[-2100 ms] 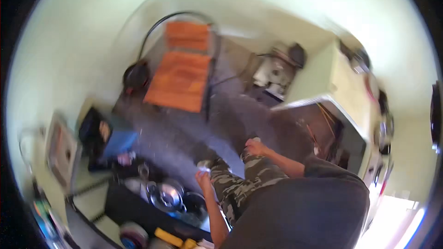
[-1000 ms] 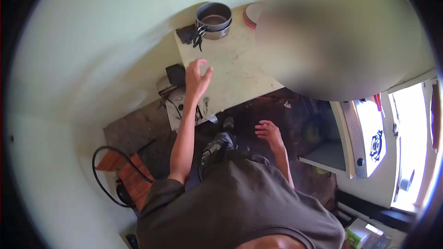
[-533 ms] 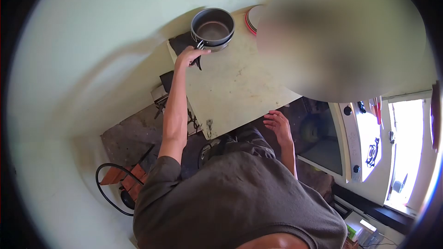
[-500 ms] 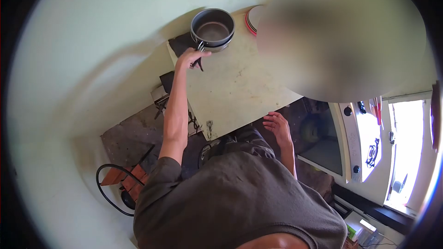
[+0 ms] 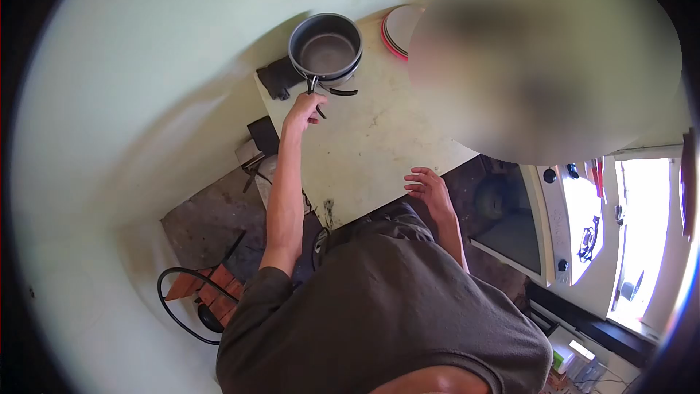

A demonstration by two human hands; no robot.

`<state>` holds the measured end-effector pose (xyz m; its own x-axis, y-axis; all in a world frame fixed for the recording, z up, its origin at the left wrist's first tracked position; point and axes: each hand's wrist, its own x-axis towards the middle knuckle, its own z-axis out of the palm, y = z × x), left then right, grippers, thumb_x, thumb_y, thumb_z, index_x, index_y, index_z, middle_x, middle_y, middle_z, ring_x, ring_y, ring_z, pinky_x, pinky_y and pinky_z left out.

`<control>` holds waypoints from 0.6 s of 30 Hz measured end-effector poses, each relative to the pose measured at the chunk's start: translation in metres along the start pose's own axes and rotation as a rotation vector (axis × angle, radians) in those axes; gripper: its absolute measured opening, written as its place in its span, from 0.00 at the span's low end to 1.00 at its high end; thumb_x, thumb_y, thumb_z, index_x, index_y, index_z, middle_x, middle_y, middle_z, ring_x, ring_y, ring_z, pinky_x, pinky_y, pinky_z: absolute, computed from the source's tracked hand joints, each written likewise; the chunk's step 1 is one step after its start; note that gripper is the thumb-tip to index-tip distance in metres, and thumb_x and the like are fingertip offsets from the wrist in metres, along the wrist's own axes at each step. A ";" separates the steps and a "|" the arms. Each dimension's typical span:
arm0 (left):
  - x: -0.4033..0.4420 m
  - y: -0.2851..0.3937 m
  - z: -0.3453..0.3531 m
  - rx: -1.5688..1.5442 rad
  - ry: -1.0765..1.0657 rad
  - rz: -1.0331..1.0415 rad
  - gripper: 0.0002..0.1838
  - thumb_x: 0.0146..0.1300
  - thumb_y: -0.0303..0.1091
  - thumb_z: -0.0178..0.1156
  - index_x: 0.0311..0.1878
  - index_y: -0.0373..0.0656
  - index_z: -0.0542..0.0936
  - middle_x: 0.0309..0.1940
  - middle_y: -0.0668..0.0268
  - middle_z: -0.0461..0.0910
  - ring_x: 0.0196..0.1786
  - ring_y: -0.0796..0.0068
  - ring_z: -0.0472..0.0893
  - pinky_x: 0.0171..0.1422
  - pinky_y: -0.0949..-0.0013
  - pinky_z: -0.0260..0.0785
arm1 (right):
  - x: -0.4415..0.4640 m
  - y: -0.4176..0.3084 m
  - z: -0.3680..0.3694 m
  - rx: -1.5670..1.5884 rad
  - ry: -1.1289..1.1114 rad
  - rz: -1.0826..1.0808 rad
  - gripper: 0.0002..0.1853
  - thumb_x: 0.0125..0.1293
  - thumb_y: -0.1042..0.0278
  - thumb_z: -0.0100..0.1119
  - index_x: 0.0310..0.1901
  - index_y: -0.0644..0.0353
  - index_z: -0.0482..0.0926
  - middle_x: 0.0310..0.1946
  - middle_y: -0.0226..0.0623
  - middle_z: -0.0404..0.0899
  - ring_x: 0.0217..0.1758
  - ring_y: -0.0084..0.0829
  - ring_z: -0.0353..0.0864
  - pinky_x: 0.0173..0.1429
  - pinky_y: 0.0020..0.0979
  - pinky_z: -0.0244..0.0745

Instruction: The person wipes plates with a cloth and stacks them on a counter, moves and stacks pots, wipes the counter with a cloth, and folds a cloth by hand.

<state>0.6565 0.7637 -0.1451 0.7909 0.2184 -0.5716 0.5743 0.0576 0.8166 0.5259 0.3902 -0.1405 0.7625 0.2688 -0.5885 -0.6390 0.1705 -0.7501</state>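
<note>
My left hand is closed round the black wire-framed handle of a grey pot. The pot is nested on a second pan, whose black handle points right. Both stand near the back left corner of a pale tabletop. A dark folded cloth lies just left of the pots. My right hand hangs over the table's front edge, fingers apart, holding nothing.
Plates with a red rim are at the back. A blurred round patch hides the right of the table. To the right are an oven and stove top. An orange chair stands lower left.
The view has swung from the floor to the table. My left hand has reached the pot's handle and closed on it; the handle has turned away from the lower pan's handle.
</note>
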 end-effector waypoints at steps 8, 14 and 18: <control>-0.040 -0.022 0.021 0.125 -0.066 -0.007 0.07 0.47 0.32 0.59 0.25 0.43 0.71 0.16 0.73 0.64 0.17 0.76 0.64 0.22 0.64 0.65 | 0.042 -0.030 0.035 -0.503 -0.026 -0.269 0.17 0.70 0.60 0.55 0.56 0.58 0.76 0.50 0.35 0.81 0.49 0.32 0.80 0.52 0.34 0.75; -0.082 -0.046 0.051 0.075 -0.086 0.016 0.09 0.46 0.31 0.58 0.32 0.40 0.73 0.20 0.69 0.68 0.20 0.75 0.67 0.23 0.66 0.67 | 0.107 -0.026 0.076 -0.863 0.072 -0.852 0.21 0.64 0.67 0.61 0.59 0.59 0.75 0.54 0.44 0.80 0.55 0.41 0.80 0.56 0.39 0.76; -0.100 -0.058 0.066 -0.042 -0.131 0.005 0.09 0.47 0.30 0.58 0.33 0.40 0.73 0.22 0.67 0.71 0.21 0.75 0.70 0.24 0.67 0.67 | 0.084 -0.034 0.093 -1.021 -0.096 -0.522 0.22 0.64 0.69 0.61 0.60 0.59 0.74 0.46 0.50 0.84 0.50 0.44 0.85 0.53 0.40 0.78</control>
<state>0.5582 0.6741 -0.1410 0.8161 0.0901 -0.5709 0.5632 0.0979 0.8205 0.6026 0.4952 -0.1367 0.8711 0.4703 -0.1413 0.1660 -0.5528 -0.8166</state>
